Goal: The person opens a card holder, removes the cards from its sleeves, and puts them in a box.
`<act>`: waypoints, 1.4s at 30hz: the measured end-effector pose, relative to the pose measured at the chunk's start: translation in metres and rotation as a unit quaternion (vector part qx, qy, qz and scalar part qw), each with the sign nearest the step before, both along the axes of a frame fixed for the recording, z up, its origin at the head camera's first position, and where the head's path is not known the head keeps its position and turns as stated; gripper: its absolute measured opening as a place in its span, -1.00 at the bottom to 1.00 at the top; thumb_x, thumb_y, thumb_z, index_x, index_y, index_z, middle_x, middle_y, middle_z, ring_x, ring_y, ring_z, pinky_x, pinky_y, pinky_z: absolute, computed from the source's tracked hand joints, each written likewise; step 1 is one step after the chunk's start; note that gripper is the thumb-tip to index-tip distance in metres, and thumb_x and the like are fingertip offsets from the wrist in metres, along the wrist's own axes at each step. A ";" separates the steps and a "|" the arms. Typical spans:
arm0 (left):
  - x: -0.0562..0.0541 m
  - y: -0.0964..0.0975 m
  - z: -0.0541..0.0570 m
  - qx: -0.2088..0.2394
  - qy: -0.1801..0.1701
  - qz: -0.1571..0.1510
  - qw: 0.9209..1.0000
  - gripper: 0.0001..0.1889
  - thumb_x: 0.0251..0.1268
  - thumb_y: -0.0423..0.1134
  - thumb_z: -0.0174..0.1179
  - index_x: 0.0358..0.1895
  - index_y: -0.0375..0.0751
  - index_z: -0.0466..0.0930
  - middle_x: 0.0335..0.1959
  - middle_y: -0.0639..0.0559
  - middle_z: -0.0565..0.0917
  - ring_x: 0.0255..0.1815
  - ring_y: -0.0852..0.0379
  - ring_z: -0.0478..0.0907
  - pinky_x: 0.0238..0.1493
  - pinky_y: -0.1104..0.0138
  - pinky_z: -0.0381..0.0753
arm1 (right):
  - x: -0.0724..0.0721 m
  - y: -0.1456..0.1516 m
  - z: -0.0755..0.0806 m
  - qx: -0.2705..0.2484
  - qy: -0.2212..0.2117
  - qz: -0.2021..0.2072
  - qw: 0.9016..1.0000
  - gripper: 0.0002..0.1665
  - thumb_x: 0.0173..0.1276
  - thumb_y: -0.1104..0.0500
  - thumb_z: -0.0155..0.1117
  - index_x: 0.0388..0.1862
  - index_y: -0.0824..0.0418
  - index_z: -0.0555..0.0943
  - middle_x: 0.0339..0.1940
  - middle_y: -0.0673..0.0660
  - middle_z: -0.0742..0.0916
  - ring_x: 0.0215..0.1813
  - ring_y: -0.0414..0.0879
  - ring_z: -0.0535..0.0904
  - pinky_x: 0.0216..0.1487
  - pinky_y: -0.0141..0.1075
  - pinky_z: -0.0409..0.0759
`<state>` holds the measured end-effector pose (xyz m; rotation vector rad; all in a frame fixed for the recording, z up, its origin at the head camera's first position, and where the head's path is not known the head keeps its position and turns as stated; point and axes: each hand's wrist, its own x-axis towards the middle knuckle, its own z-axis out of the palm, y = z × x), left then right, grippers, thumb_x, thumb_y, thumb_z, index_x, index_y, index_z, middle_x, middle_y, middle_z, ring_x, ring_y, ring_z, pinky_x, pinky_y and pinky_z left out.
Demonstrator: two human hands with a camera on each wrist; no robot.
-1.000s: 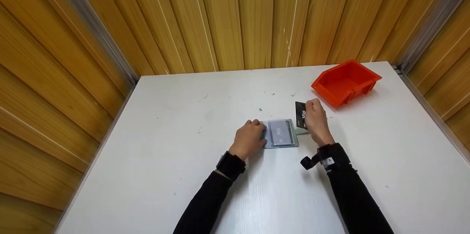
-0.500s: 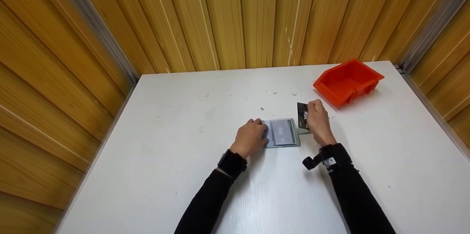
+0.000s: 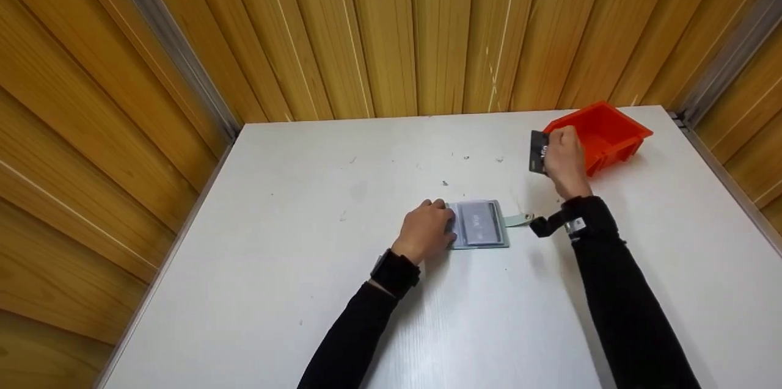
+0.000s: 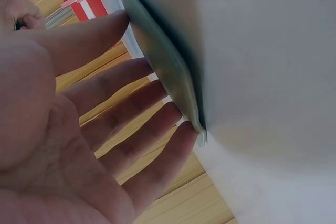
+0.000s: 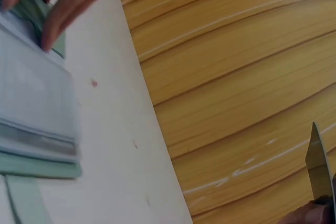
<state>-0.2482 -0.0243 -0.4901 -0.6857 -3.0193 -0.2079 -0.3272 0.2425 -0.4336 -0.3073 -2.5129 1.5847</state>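
Head: right hand [image 3: 565,157] pinched card [image 3: 537,152] beside red bin [image 3: 618,154], near worktop's [image 3: 214,291] far-right corner; slack grip could drop it. Left wrist: left hand [image 4: 63,135], fingers near-straight, touched card holder [image 4: 168,72]; lifting might let it close. Right wrist: holder lay open, short of far edge.

The card holder's cover [image 4: 165,66] is pale green and smooth, like soft fake leather with a dull look. Its pockets [image 3: 479,223] are clear, shiny plastic. The strap [image 3: 515,220] looks smooth like the cover and has a shiny metal snap [image 3: 529,217]. The card [image 3: 537,154] is flat, smooth, dark plastic. The bin [image 3: 617,154] is hard red plastic, a bit shiny. The counter [image 3: 342,193] is white and smooth, with a soft shine and some scuffs. The wall [image 3: 391,35] has slightly glossy wood-look boards. The sleeves [image 3: 629,303] are matt black cloth.
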 end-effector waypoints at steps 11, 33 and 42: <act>0.008 0.005 0.006 -0.009 0.000 -0.001 1.000 -0.66 0.30 -0.02 0.43 0.05 -0.08 0.77 -0.05 0.02 0.70 -0.07 0.07 0.60 -0.10 0.25 0.69 | -0.049 0.072 0.026 0.057 0.027 -0.062 0.996 -0.50 0.68 -0.04 -0.49 0.12 0.27 0.33 -0.02 0.20 0.47 0.02 -0.07 0.39 0.00 -0.32 0.41; 0.022 0.013 0.004 -0.032 -0.008 -0.003 0.999 -0.67 0.31 0.00 0.42 0.06 -0.03 0.76 -0.01 0.08 0.70 -0.06 0.13 0.57 -0.10 0.33 0.66 | -0.066 0.101 -0.033 0.410 -0.103 0.000 0.906 -0.43 0.61 0.26 -0.14 0.37 0.70 0.14 -0.15 0.67 0.60 -0.11 0.52 0.58 0.20 0.34 0.56; 0.023 0.013 0.004 -0.035 -0.006 -0.007 0.999 -0.67 0.32 0.01 0.41 0.04 -0.05 0.76 -0.04 0.08 0.68 -0.09 0.13 0.56 -0.14 0.32 0.67 | -0.060 0.106 -0.036 0.431 -0.183 0.137 0.873 -0.54 0.61 0.21 -0.15 0.21 0.63 0.24 -0.25 0.54 0.59 -0.30 0.37 0.50 -0.18 0.22 0.67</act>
